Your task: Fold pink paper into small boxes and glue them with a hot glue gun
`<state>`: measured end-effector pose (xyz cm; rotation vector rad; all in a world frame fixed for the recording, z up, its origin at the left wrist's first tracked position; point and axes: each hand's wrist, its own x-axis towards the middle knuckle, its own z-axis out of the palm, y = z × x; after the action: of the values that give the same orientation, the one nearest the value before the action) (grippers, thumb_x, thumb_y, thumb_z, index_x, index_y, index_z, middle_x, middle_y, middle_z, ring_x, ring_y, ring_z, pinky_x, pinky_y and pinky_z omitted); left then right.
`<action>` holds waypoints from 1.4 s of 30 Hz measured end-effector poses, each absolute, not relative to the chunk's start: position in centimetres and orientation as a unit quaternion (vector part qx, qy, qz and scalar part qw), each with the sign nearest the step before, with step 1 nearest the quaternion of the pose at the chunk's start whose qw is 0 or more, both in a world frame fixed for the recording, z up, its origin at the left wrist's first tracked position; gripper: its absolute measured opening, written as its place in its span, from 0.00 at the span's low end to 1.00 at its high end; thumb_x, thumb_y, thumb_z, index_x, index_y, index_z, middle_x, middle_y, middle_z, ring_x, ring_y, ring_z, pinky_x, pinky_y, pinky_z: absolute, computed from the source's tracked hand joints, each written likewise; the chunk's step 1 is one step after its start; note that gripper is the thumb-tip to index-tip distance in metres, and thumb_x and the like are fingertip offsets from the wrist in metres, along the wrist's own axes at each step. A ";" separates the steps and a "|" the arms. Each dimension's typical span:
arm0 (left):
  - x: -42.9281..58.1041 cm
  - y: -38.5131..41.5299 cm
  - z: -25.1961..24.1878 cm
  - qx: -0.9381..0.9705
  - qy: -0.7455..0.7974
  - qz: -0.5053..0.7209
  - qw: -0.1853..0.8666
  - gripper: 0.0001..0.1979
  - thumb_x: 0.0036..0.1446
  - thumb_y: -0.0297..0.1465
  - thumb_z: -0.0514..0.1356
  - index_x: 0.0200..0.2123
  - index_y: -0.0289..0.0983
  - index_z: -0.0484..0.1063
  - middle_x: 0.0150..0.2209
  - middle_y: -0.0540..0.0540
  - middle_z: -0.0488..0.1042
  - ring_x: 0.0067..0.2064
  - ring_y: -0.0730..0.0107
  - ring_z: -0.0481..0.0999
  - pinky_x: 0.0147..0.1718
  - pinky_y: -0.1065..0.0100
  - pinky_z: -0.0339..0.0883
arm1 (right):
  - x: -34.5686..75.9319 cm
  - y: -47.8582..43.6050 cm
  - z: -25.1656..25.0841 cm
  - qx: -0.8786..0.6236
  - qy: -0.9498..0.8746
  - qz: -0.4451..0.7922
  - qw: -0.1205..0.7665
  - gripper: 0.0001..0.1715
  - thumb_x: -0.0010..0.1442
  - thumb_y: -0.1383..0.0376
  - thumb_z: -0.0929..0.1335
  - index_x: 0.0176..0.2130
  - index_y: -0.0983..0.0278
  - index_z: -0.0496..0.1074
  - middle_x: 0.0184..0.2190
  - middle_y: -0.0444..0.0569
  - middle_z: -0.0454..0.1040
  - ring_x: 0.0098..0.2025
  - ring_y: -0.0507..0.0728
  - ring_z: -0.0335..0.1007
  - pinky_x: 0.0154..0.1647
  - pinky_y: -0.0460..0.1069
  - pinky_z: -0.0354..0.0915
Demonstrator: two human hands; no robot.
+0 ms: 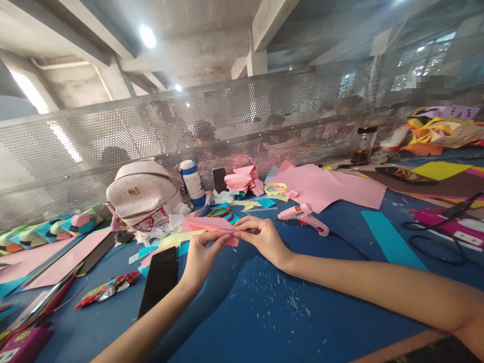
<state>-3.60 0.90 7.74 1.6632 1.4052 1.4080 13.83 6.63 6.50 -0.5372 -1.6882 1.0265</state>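
Both hands pinch a pink sheet of paper (200,224) just above the blue table (264,312). My left hand (202,254) grips its near edge between thumb and fingers. Close beside it, my right hand (264,239) closes on the right end of the same edge. The paper looks folded, though the fingers cover part of it. A pink glue gun (304,218) lies to the right of my right hand. Left of my left wrist rests a black phone (159,277). Pale yellow and blue paper strips lie around and under the pink sheet.
A pale pink backpack (145,189) and a white-blue bottle (191,181) stand at the back before a perforated metal screen (227,111). Large pink sheets (321,184) lie back right, a blue strip (389,239) nearer. A red snack packet (108,290) lies left. Other people are behind the screen.
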 end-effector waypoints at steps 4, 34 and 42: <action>-3.6 1.0 7.5 0.633 0.524 0.514 0.246 0.10 0.55 0.38 0.65 0.34 0.39 0.84 0.33 0.48 0.84 0.38 0.56 0.80 0.40 0.63 0.71 | 13.9 6.7 6.6 -0.222 -0.707 0.422 0.522 0.15 0.54 0.50 0.74 0.31 0.59 0.81 0.36 0.50 0.78 0.40 0.59 0.74 0.40 0.52 0.68; -6.5 0.8 11.9 0.805 0.411 0.359 -0.234 0.07 0.59 0.27 0.64 0.31 0.44 0.78 0.28 0.55 0.79 0.34 0.68 0.75 0.52 0.52 0.48 | 14.3 7.4 7.3 -0.216 -0.762 0.362 0.491 0.08 0.59 0.58 0.73 0.33 0.60 0.80 0.35 0.48 0.79 0.38 0.56 0.74 0.36 0.49 0.67; -7.0 1.2 11.4 0.798 0.408 0.393 -0.206 0.07 0.59 0.27 0.64 0.31 0.45 0.79 0.27 0.55 0.79 0.35 0.67 0.76 0.53 0.52 0.48 | 14.6 7.2 7.7 -0.207 -0.772 0.341 0.495 0.07 0.60 0.61 0.72 0.32 0.61 0.79 0.35 0.48 0.79 0.39 0.55 0.73 0.36 0.49 0.65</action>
<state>-7.04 1.16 11.36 2.8994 1.4835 1.4296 14.57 7.20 7.73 -0.5005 -1.8698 0.8273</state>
